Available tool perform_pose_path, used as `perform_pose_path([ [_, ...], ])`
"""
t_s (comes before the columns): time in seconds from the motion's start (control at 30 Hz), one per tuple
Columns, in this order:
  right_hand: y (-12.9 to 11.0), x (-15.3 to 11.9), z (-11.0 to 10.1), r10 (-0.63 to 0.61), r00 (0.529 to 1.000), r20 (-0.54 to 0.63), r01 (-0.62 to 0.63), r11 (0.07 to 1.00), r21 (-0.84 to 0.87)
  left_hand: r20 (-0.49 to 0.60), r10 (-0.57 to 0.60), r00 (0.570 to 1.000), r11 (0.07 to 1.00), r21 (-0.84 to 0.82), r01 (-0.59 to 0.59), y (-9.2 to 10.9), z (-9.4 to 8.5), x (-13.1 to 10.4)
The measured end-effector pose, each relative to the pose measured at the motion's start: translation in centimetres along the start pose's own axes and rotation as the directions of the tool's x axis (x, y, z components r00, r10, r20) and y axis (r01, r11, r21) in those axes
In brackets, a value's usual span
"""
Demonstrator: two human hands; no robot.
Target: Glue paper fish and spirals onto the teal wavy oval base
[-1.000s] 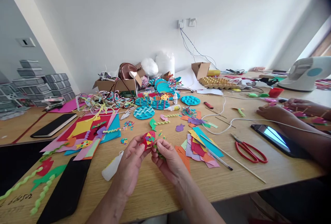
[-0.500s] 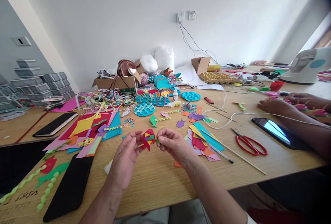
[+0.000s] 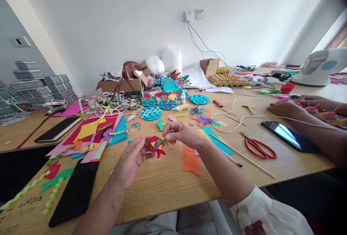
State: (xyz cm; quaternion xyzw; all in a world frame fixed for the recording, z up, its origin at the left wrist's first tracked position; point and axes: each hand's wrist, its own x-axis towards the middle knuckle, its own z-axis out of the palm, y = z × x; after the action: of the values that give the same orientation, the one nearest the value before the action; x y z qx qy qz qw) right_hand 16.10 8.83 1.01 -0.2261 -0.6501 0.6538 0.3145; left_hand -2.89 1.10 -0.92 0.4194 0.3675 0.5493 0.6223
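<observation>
Just above the wooden surface [image 3: 151, 191], the red fish [image 3: 157, 146] sits between both hands, right hand [image 3: 180, 133] pinching the green strip [image 3: 166, 141] beside it, left hand [image 3: 132, 159] half-curled at its edge, grip unclear from here.

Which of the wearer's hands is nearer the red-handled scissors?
Right. The right hand is left of the scissors in the picture, with the wooden stick between; the left hand is farther left, on the far side of the red fish.
</observation>
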Motion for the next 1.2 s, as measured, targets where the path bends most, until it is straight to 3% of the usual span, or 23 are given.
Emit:
perform_pose_path([
  [0.37, 0.5, 0.9, -0.3, 0.060, 0.987, 0.147, -0.058, 0.998, -0.014, 0.060, -0.016, 0.998, 0.997, 0.080, 0.011, 0.5, -0.3, 0.2],
  [0.73, 0.2, 2.6, -1.7, 0.184, 0.906, 0.382, -0.106, 0.970, -0.218, 0.075, -0.099, 0.992, 0.963, 0.260, 0.076, 0.0, -0.5, 0.1],
  [1.2, 0.1, 2.6, -1.5, 0.208, 0.879, 0.429, -0.116, 0.966, -0.232, 0.128, -0.081, 0.988, 0.913, 0.406, 0.023, -0.3, 0.2, 0.1],
])
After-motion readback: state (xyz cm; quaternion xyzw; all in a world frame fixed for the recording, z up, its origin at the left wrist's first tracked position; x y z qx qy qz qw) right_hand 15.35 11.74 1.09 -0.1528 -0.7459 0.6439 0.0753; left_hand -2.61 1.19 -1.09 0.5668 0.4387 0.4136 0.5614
